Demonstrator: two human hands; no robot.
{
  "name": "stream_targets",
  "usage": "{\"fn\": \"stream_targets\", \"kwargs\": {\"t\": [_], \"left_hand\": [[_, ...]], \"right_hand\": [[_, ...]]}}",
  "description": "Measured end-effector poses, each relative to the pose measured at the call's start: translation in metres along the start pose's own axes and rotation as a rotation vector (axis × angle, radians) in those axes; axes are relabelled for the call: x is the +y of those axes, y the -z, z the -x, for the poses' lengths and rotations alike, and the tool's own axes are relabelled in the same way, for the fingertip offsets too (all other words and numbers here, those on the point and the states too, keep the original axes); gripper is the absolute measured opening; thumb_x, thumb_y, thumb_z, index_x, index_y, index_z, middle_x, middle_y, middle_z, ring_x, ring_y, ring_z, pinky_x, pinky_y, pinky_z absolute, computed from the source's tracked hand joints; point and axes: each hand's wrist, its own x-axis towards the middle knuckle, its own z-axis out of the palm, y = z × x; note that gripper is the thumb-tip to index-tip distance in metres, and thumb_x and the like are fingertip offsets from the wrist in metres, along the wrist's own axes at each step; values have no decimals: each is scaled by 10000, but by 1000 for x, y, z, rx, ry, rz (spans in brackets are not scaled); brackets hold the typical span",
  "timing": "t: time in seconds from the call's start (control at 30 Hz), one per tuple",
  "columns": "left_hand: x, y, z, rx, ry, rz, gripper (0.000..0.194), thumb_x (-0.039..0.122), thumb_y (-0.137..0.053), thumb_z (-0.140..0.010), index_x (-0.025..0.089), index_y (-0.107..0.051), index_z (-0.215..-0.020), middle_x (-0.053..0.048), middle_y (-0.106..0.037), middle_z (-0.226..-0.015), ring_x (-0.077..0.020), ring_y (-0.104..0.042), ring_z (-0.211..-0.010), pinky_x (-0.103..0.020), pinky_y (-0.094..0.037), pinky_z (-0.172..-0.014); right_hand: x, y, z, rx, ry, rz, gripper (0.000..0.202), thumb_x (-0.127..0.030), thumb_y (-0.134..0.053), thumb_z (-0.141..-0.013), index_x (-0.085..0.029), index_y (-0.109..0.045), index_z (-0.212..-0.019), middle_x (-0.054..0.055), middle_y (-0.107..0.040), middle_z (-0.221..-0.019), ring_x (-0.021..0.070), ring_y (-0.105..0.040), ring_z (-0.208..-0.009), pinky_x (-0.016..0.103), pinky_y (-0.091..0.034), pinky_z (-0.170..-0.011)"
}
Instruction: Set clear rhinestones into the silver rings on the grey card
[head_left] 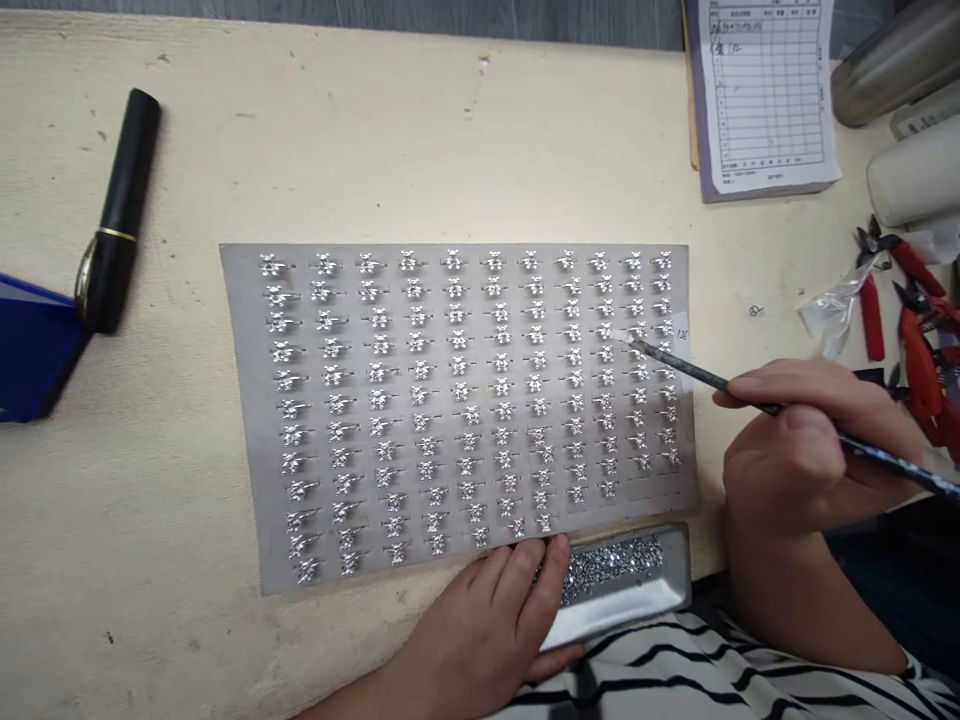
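Observation:
My right hand (817, 440) is closed around a thin dark stick (690, 368), pen-fashion. The stick's pale tip is over the right part of a grey sheet (244, 420), at a small ring. Rows of silver-coloured rings (459, 340) with sparkling heads stand in slits across the sheet; a few slits at its lower right hold none. My left hand (499, 610) lies across the left end of a metal tray (652, 595), fingers at the far side and thumb at the near side. Its fingertips meet the sheet's lower edge. Small clear stones (611, 565) lie in the tray.
A black pen-like object (127, 200) with a gold band rests on a blue item (34, 345) at left. At right are a form pad (772, 100), red-handled cutters (919, 350), a plastic bag (836, 305), a white cylinder (911, 175) and a metal cylinder (892, 70).

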Motion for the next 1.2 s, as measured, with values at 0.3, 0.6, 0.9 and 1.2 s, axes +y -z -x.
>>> {"fn": "stream_targets", "kwargs": {"t": [0.3, 0.6, 0.9, 1.2], "left_hand": [[0, 2, -1, 35, 4, -34, 671, 518, -421, -1042, 23, -334, -1486, -135, -714, -1050, -207, -653, -860, -301, -539, -763], [0, 2, -5, 107, 10, -47, 537, 495, -378, -1061, 53, -495, -1344, -116, -710, -1027, -197, -669, -895, -290, -534, -815], [0, 2, -4, 101, 6, -48, 545, 489, -400, -1057, 45, -478, -1363, -121, -714, -1023, -203, -673, -889, -303, -546, -797], [0, 7, -8, 113, 12, -51, 483, 445, -318, -1084, 56, -503, -1301, -112, -727, -1000, -186, -692, -842, -289, -554, -759]], "right_hand": [[-1, 13, -9, 58, -20, 86, 302, -154, -472, -768, -257, -753, -730, -34, -626, -572, 125, -547, -528, 338, -387, -525], [2, 12, -9, 59, -31, 125, 262, -145, -451, -747, -233, -685, -668, -34, -600, -554, 123, -524, -514, 332, -373, -527], [2, 12, -10, 52, -45, 116, 265, -124, -459, -736, -213, -701, -676, -33, -613, -548, 110, -548, -532, 313, -367, -525], [15, 24, -14, 99, 68, 140, 291, -110, -443, -821, -225, -696, -737, -45, -572, -549, 75, -510, -536, 277, -327, -511]]}}
